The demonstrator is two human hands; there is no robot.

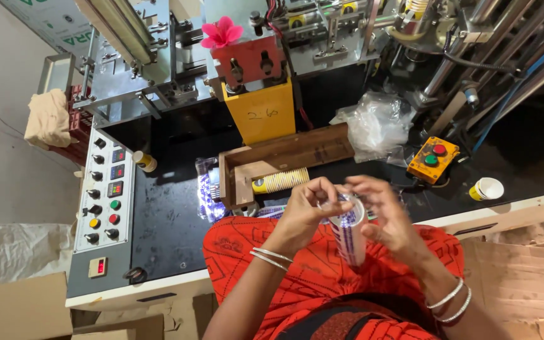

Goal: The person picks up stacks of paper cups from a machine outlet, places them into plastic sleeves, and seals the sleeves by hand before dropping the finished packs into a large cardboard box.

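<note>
Both of my hands work at the top of a sleeve of stacked paper cups (350, 234), wrapped in clear printed plastic and standing on my lap. My left hand (310, 208) pinches the plastic at the stack's upper left rim. Against the stack's right side, my right hand (382, 211) curls its fingers over the top edge. Behind my hands a wooden tray (284, 157) holds a lying stack of yellow-and-white paper cups (280, 181). Silver bangles ring both wrists.
A cup-forming machine fills the back, with a yellow block (263, 113) and a pink flower (221, 31). A control panel (105, 195) sits left, a two-button orange box (433, 158) right. A crumpled plastic bag (376, 126), loose cups (486, 188) (144, 161) and cardboard (524, 271) lie around.
</note>
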